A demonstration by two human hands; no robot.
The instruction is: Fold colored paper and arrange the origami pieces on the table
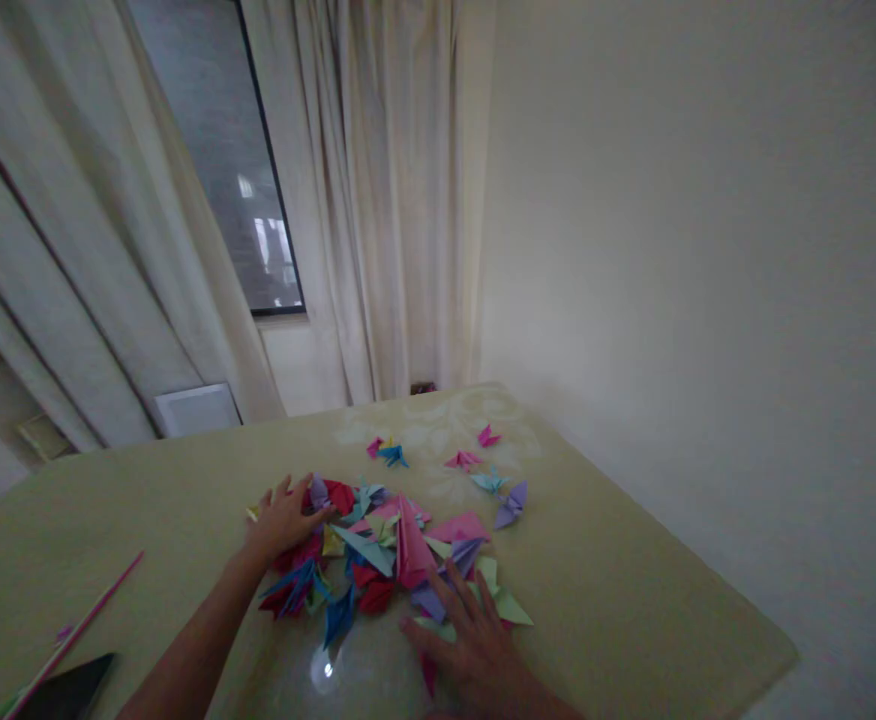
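Note:
Many folded paper cranes lie heaped on the table, in pink, red, blue, purple, green and yellow. A large pink crane (412, 545) stands up in the middle of the heap. My left hand (282, 522) rests on the heap's left side, fingers spread, beside a red crane (340, 496). Dark blue cranes (340, 615) lie at the near edge. On the right side, my right hand (468, 635) is spread over a purple crane (429, 602) and a pale green crane (511, 606). Neither hand grips anything; what lies under the palms is hidden.
Beyond the heap lie loose cranes: a blue one (393, 455), pink ones (463, 460), a light blue one (489, 482) and a purple one (511, 506). A thin pink stick (82, 627) and a dark flat object (70, 688) lie at left. The table (633, 600) meets a wall.

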